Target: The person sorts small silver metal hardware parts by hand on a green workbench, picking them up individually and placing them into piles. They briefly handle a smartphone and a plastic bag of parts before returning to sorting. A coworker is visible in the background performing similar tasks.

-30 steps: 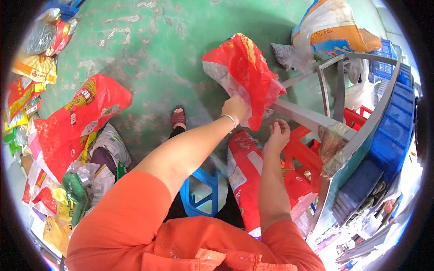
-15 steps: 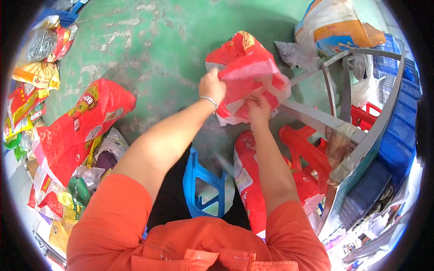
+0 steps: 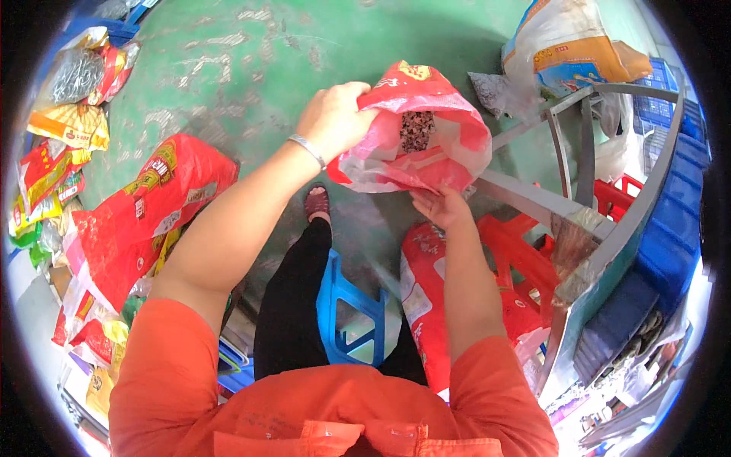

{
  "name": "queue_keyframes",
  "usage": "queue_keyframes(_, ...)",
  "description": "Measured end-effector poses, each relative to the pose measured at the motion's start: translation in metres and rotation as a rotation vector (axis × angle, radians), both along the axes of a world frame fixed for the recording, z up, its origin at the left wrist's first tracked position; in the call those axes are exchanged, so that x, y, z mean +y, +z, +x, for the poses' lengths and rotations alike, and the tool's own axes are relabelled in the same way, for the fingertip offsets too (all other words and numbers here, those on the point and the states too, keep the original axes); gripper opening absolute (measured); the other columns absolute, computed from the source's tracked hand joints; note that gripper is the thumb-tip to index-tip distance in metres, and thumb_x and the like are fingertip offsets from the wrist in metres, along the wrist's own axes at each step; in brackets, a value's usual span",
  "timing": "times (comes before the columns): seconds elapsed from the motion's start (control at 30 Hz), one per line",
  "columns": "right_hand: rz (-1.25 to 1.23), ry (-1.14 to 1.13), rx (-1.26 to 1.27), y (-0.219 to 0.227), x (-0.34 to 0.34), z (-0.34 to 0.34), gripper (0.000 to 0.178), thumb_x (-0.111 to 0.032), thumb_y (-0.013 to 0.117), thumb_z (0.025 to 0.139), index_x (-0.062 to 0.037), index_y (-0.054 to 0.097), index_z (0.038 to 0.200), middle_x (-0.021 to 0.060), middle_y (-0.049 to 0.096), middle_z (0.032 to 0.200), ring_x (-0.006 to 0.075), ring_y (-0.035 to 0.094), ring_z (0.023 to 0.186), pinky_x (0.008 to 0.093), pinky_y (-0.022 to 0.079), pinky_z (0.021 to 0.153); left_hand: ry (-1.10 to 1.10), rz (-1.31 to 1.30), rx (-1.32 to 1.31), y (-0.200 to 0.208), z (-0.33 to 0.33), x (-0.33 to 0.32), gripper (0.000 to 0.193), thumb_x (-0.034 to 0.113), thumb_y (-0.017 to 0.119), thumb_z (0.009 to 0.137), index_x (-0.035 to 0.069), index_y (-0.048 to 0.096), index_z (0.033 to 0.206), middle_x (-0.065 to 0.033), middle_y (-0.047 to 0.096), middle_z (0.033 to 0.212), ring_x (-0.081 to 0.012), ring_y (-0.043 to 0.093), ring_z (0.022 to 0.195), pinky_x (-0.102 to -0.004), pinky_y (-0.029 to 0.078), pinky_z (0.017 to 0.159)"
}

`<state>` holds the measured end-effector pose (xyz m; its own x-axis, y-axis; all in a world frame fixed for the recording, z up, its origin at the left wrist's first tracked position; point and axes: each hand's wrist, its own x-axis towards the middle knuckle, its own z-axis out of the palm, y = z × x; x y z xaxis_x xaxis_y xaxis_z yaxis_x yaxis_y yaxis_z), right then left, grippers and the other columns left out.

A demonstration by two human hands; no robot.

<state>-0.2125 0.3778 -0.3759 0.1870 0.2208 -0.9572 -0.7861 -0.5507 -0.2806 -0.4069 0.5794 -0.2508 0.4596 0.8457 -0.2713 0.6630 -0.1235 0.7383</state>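
Observation:
A red and white woven sack [image 3: 457,137] stands ahead of me, its mouth spread wide toward me. Dark reddish-brown dried bits [image 3: 416,132] show deep inside it. My left hand [image 3: 335,114] grips the sack's rim at the left, fingers closed over the edge. At the near side of the mouth, my right hand [image 3: 443,206] pinches the rim between thumb and fingers. The lower part of the sack is hidden behind its opened rim.
Another red sack [image 3: 152,206] leans at the left beside several packaged bags [image 3: 70,126]. A blue stool [image 3: 327,305] is between my legs. Right of me are a red sack [image 3: 426,282], a red stool [image 3: 525,251], a metal frame [image 3: 525,196] and blue crates [image 3: 670,221].
The sack's mouth, folded over before, is now pulled open and its contents show. My left hand has moved left and up with the rim; my right hand has come nearer to me.

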Motion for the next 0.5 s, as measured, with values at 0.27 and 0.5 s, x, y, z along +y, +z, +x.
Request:
queue_keyframes(0.27, -0.020, 0.871, -0.507, 0.057, -0.068, -0.017, 0.020, -0.024, 0.044, 0.088, -0.0080, 0.051, 0.078, 0.0056, 0.046, 0.059, 0.0156, 0.042, 0.046, 0.0298, 0.029, 0.038, 0.012, -0.157, -0.032, -0.010, -0.007, -0.068, 0.014, 0.012, 0.053, 0.078, 0.003, 0.059, 0.088, -0.0236, 0.060, 0.081, -0.0414, 0.058, 0.081, -0.0486, 0.047, 0.071)
queue_keyframes(0.5, 0.077, 0.042, -0.199, 0.098, -0.030, -0.026, 0.012, -0.022, 0.042, 0.086, -0.0135, 0.043, 0.078, -0.0017, 0.031, 0.053, 0.0094, 0.029, 0.041, 0.0254, 0.021, 0.036, 0.274, -0.304, -0.649, 0.048, 0.029, -0.003, 0.022, 0.003, 0.052, 0.071, 0.000, 0.063, 0.090, -0.0164, 0.064, 0.077, -0.0267, 0.062, 0.069, -0.0368, 0.049, 0.066)
